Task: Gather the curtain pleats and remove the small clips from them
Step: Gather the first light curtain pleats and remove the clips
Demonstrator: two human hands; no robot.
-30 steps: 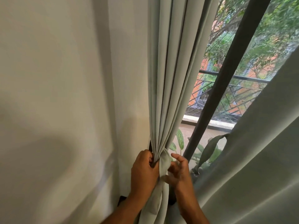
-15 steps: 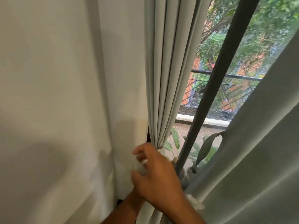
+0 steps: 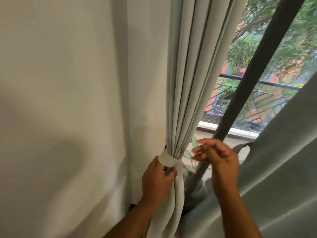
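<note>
The pale grey pleated curtain (image 3: 187,83) hangs between a cream wall (image 3: 60,100) and a dark window frame (image 3: 253,79). The left hand (image 3: 157,179) grips its tied waist; the right hand (image 3: 217,158) hovers beside it, loosely curled and holding nothing.

A pale wall (image 3: 68,100) backs the gathered curtain (image 3: 188,74), which hangs beside the window frame (image 3: 253,86).

White wall (image 3: 60,100), dark window frame (image 3: 257,86), balcony railing (image 3: 277,93), trees (image 3: 257,40).
</note>
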